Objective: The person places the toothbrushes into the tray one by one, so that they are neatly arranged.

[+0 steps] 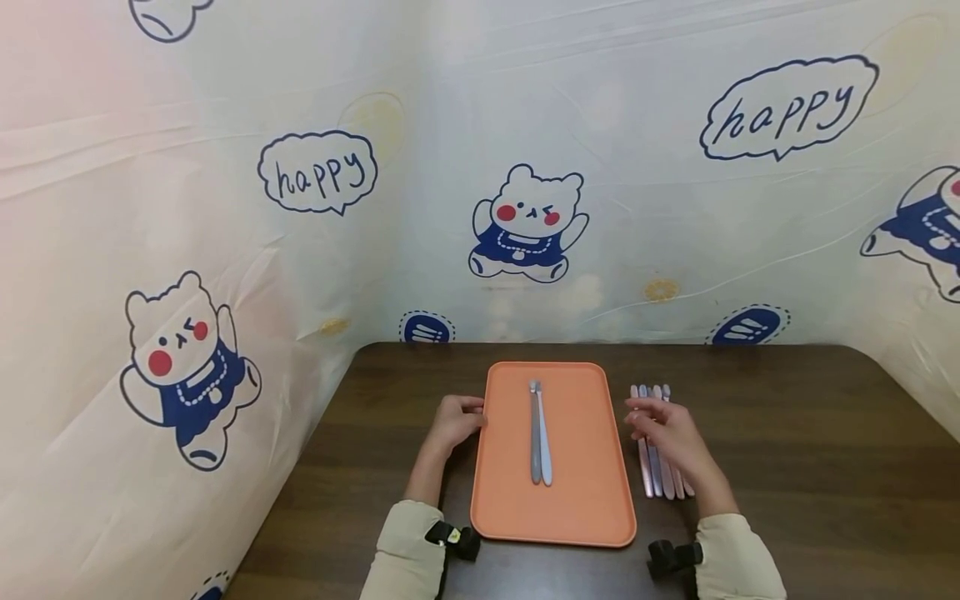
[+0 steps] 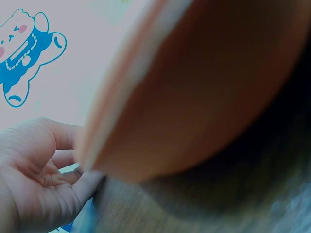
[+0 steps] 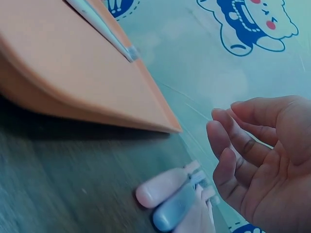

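An orange tray [image 1: 555, 508] lies on the table with two toothbrushes on it, a grey toothbrush [image 1: 536, 442] and a pale blue toothbrush [image 1: 545, 450], side by side. My left hand [image 1: 454, 423] pinches the tray's left rim between thumb and fingers; the left wrist view shows the rim [image 2: 114, 121] between them. To the right of the tray lies a row of several pink and bluish toothbrushes [image 1: 656, 475]. Over that row my right hand [image 1: 670, 429] hovers with loosely bent fingers and nothing in them. Their rounded handle ends [image 3: 175, 206] show below this hand in the right wrist view.
The dark wooden table [image 1: 810, 450] extends past both hands. Behind and to the left hangs a pale curtain [image 1: 637, 100] printed with cartoon bears. Black wrist straps [image 1: 453, 537] sit on both cream sleeves [image 1: 408, 546].
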Demonstrator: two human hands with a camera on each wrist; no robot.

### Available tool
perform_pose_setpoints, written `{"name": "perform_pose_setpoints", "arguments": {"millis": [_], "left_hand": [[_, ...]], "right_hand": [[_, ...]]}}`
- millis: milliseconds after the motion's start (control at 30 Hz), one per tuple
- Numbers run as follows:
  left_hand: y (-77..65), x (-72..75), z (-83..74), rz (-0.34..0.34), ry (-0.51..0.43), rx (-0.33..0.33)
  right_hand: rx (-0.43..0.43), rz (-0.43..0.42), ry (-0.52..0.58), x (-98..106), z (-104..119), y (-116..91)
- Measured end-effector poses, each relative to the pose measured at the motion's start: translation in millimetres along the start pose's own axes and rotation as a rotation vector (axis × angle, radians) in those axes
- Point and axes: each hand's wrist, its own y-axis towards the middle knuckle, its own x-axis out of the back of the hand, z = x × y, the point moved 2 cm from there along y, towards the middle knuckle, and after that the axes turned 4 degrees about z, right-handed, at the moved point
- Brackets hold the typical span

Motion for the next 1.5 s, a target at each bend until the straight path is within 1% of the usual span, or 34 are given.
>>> {"name": "perform_pose_setpoints", "arguments": {"millis": [100, 200, 267, 433, 700, 800, 933, 1200, 1367, 1500], "left_hand": [[-0.2, 0.0, -0.3, 0.0, -0.003, 0.002], [0.0, -0.2, -0.9, 0.001, -0.001, -0.006], [0.4, -0.3, -0.7, -0.001, -0.002, -0.004], [0.4, -0.1, 0.5, 0.0, -0.001, -0.002], [1.0, -0.1, -0.1, 0.003, 0.002, -0.013], [1.1, 0.0, 0.8, -0.001, 0.002, -0.005], [1.6, 0.2, 2.0, -0.002, -0.003, -0.005], [1.6, -0.3, 2.2, -0.005, 0.001, -0.013], [1.5, -0.2, 1.8, -0.006, 0.002, -0.012], [2.0, -0.1, 2.8, -0.006, 0.008, -0.01]], "right_hand": [[0.004, -0.021, -0.023, 5.4, -1.2, -1.4], [-0.016, -0.036, -0.041, 11.1, -3.4, -3.1], [-0.049, -0.046, -0.06, 14.9, -5.5, -4.4], [-0.11, -0.042, -0.077, 25.2, -12.1, -7.0], [-0.164, -0.072, -0.075, 43.1, -23.3, -10.3], [-0.18, -0.079, -0.082, 47.7, -27.4, -12.2], [-0.203, -0.073, -0.116, 51.2, -32.4, -14.5], [-0.204, -0.094, -0.214, 52.5, -39.9, -14.7], [-0.225, -0.092, -0.278, 53.9, -42.0, -15.5], [-0.255, -0.082, -0.298, 56.1, -41.7, -16.8]]}}
